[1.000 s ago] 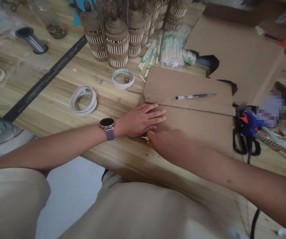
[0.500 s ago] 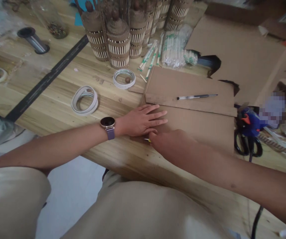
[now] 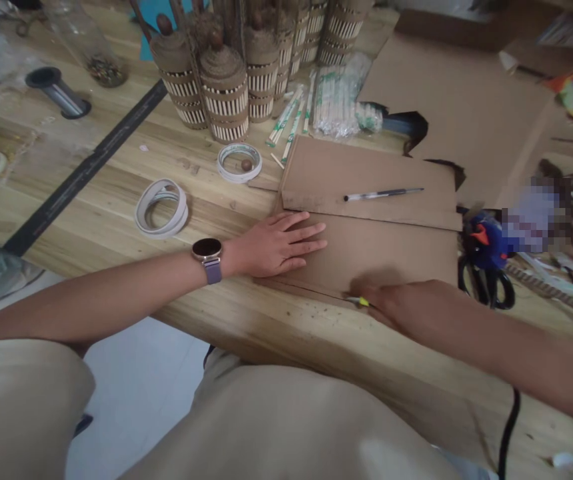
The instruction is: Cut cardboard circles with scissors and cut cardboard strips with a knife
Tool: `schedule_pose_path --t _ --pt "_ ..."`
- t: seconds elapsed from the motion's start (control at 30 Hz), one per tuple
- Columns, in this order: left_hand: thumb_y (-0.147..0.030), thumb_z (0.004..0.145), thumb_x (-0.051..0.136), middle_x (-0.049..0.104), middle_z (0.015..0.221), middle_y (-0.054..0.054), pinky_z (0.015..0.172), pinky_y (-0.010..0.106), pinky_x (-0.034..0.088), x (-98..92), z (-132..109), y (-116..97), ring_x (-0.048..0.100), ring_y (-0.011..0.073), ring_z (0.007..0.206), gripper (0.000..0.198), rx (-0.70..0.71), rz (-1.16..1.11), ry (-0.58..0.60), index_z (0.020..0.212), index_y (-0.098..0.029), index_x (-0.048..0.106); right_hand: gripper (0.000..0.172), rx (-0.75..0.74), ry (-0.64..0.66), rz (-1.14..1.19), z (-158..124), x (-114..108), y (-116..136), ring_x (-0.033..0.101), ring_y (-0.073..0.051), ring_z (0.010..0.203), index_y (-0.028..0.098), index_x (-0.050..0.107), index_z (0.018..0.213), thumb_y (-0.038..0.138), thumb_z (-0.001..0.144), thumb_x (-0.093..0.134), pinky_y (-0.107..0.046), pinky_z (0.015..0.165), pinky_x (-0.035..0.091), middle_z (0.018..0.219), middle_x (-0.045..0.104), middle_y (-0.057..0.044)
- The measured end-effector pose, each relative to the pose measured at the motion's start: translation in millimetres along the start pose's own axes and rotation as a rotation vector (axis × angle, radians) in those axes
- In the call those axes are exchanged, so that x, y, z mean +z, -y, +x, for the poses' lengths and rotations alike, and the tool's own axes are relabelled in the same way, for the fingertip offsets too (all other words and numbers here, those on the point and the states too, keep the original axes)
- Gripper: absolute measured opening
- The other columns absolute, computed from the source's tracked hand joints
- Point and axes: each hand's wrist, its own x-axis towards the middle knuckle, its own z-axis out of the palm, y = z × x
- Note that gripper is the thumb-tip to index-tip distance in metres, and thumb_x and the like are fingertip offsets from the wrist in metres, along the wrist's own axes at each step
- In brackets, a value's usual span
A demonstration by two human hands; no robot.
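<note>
Cardboard [image 3: 381, 243]: likely light, stiff; best pressed near edges. Left hand [image 3: 282, 245]: spread upon it; right hand [image 3: 394, 301]: gripping knife [image 3: 363, 302].

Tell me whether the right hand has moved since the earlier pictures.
Yes: judged against the cardboard sheet, the right hand has moved rightward along its near edge, away from the left hand, which rests flat on the sheet.
</note>
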Motion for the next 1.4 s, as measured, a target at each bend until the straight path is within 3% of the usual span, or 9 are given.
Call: schedule_pose_path --t 0.07,0.13,0.3,0.4,0.47,0.77,1.27,1.4 --pt "-0.037 0.104 0.043 0.040 0.161 0.007 0.119 0.053 0.030 -0.9 1 3 0.033 0.0321 0.148 0.048 0.001 -0.008 0.013 0.151 -0.025 0.045 0.033 -0.052 0.060 0.040 -2 -6 -16 0.075 -0.027 0.079 0.030 0.071 0.123 0.025 0.098 0.049 -0.033 0.063 0.052 0.094 0.080 -0.007" --pt "-0.035 0.104 0.043 0.041 0.160 0.005 0.119 0.051 0.031 -1.2 2 6 0.033 0.0310 0.148 0.046 0.018 -0.026 0.022 0.150 -0.027 0.047 0.034 -0.028 0.046 0.046 1 -17 -17 0.075 -0.027 0.077 0.029 0.070 0.125 0.026 0.097 0.050 -0.034 0.064 0.051 0.090 0.079 -0.007" --pt "-0.035 0.104 0.045 0.043 0.159 0.007 0.117 0.051 0.033 0.8 1 8 0.037 0.0316 0.146 0.045 0.025 -0.033 -0.017 0.148 -0.025 0.050 0.026 -0.021 -0.025 -0.026 35 -42 45 0.074 -0.027 0.084 0.019 0.069 0.115 0.030 0.102 0.049 -0.031 0.064 0.047 0.095 0.078 -0.010" --pt "-0.035 0.103 0.045 0.043 0.159 0.007 0.117 0.051 0.034 2.2 0 6 0.037 0.0324 0.146 0.046 0.027 -0.017 -0.016 0.148 -0.023 0.050 0.026 -0.038 -0.011 -0.095 56 -43 80 0.074 -0.027 0.084 0.016 0.066 0.115 0.031 0.104 0.048 -0.030 0.060 0.046 0.096 0.078 -0.011" --pt "-0.033 0.104 0.045 0.043 0.159 0.007 0.118 0.050 0.033 2.7 0 6 0.035 0.0323 0.147 0.046 0.024 -0.017 -0.019 0.148 -0.022 0.050 0.028 -0.036 -0.010 -0.114 66 -39 90 0.074 -0.027 0.080 0.015 0.065 0.119 0.031 0.103 0.048 -0.030 0.057 0.046 0.095 0.077 -0.011" --pt "-0.030 0.104 0.045 0.041 0.160 0.010 0.120 0.049 0.031 1.4 4 6 0.030 0.0302 0.151 0.044 0.027 -0.038 -0.005 0.146 -0.020 0.051 0.035 -0.027 -0.023 -0.158 76 -27 88 0.074 -0.030 0.074 0.011 0.061 0.129 0.031 0.103 0.046 -0.033 0.054 0.046 0.090 0.076 -0.013" --pt "-0.031 0.105 0.042 0.041 0.160 0.010 0.120 0.047 0.030 2.8 4 7 0.031 0.0303 0.151 0.044 0.037 -0.016 -0.017 0.146 -0.019 0.052 0.036 -0.013 0.020 -0.179 80 -31 92 0.075 -0.031 0.077 0.009 0.060 0.129 0.030 0.101 0.050 -0.033 0.056 0.051 0.090 0.077 -0.016" --pt "-0.033 0.104 0.043 0.040 0.161 0.010 0.119 0.048 0.030 3.6 4 8 0.030 0.0304 0.151 0.045 0.042 -0.018 -0.013 0.147 -0.020 0.050 0.035 -0.021 0.034 -0.169 78 -37 101 0.076 -0.032 0.080 0.006 0.061 0.129 0.021 0.099 0.051 -0.034 0.060 0.053 0.091 0.076 -0.020"
